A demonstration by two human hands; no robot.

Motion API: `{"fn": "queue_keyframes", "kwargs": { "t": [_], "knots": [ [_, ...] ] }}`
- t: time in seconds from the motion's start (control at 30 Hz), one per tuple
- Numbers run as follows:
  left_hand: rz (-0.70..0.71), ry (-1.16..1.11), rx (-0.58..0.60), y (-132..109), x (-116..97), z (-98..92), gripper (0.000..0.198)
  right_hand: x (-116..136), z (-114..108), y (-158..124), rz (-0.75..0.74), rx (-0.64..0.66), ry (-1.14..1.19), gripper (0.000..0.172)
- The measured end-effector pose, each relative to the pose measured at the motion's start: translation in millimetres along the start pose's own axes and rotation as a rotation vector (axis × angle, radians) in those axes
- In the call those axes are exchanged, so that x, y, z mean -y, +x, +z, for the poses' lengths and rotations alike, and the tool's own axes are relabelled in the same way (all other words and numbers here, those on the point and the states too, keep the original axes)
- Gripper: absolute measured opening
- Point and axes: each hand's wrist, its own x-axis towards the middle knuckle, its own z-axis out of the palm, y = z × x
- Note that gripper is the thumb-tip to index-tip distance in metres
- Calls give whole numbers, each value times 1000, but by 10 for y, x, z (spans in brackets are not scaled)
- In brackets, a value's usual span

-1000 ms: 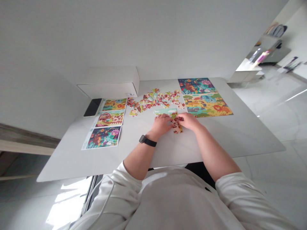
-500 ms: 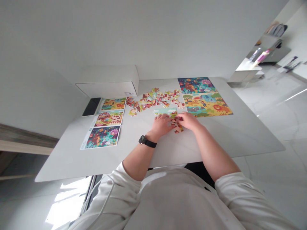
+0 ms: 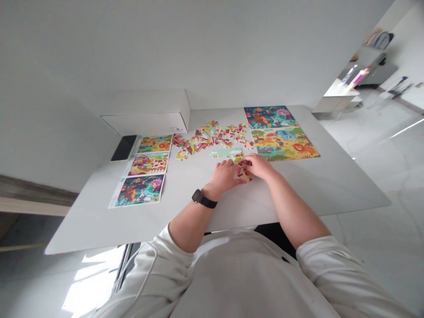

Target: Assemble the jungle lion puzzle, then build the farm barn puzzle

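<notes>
1. Puzzle (image 3: 227, 153), part-built, lies mid-table just beyond the hands; white table (image 3: 185, 192) carries everything.
2. Box (image 3: 145, 123): white, far left of table, by wall.
3. Animal pictures (image 3: 285, 145): two, right side, one beyond the other.
4. Small pictures (image 3: 148, 164): three in a column, left; middle one a farm.
5. Loose pieces (image 3: 202, 145): scattered heap beyond puzzle.
6. Left hand (image 3: 226, 178): fingers bent, thumb apart, at red-brown pieces (image 3: 245, 176); can't tell if gripping.
7. Right hand (image 3: 259, 166): thumb and fingers drawn in at same pieces; tips partly hidden, grip can't be told.
8. Phone (image 3: 123, 148): dark screen, beside small pictures.
9. Watch (image 3: 197, 196): black, left wrist.
</notes>
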Motion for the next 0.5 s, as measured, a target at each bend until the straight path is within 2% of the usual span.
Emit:
{"fn": "queue_keyframes", "kwargs": {
  "t": [0.23,0.5],
  "knots": [
    [15,3,94,-81,-8,-63,35,4,-7,-1,7,5,37,15],
    [-4,72,148,-132,-38,-86,41,44,-16,-11,-2,15,-10,15]
  ]
}}
